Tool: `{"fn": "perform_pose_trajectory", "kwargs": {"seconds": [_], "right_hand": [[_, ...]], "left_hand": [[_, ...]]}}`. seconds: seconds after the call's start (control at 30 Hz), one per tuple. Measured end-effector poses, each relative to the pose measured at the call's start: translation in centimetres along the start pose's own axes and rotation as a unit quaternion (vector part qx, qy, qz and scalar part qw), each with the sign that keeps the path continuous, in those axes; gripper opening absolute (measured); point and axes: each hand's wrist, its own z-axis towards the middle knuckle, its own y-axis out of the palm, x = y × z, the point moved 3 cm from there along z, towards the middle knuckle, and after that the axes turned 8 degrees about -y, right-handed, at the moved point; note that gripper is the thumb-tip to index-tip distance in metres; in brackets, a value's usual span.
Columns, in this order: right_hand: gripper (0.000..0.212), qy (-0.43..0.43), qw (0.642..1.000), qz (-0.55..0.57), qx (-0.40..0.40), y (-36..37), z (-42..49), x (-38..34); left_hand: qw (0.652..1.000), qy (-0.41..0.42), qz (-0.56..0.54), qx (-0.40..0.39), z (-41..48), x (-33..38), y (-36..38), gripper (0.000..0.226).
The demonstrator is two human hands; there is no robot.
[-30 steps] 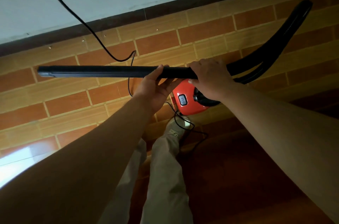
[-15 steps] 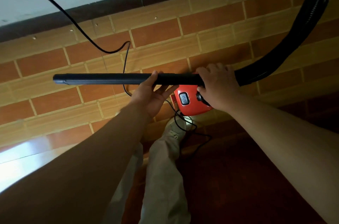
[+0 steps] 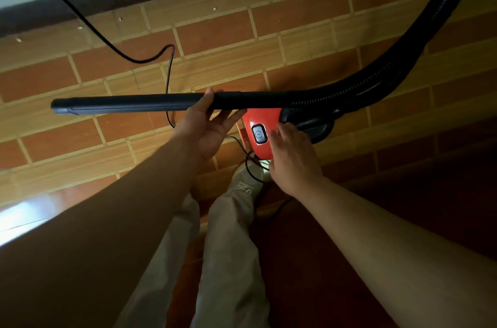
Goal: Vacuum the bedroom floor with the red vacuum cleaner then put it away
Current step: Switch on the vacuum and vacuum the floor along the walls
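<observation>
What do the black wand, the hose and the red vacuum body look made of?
Wand: probably hard plastic, matte black, a moulded seam running along it. Hose: flexible plastic or rubber, its fine ribs catching light. Red vacuum body: likely glossy moulded plastic, smooth with a sheen.

The tube (image 3: pixel 129 103) is seen as smooth matt black plastic, with a faint sheen along its edge. The hose (image 3: pixel 403 59) is ribbed, black, slightly glossy. The vacuum (image 3: pixel 265 119) is finished in glossy red plastic. The floor (image 3: pixel 295 18) is tiled, glazed, reflective at left. The trousers (image 3: pixel 228 260) are made of pale, creased cloth.
</observation>
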Motion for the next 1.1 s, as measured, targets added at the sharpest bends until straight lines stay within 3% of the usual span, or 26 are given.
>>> {"fn": "perform_pose_trajectory", "kwargs": {"seconds": [0.17, 0.4, 0.8, 1.1], "right_hand": [[0.063, 0.011, 0.997, -0.071, -0.020, 0.8, 2.2, 1.3], [0.030, 0.063, 0.994, -0.092, -0.005, 0.4, 4.5, 1.8], [0.061, 0.120, 0.992, -0.024, -0.020, 2.9, 7.0, 3.3], [0.065, 0.183, 0.980, -0.050, -0.058, 3.3, 7.9, 2.8]], "left_hand": [[1.000, 0.004, 0.008, 0.008, 0.6, -0.1, -0.7, 0.028], [1.000, -0.001, 0.007, 0.004, 2.0, 0.0, -1.7, 0.020], [1.000, -0.005, 0.019, -0.003, 3.5, 1.4, -4.0, 0.016], [1.000, -0.011, 0.014, -0.005, 4.1, 0.6, -3.9, 0.013]]}}
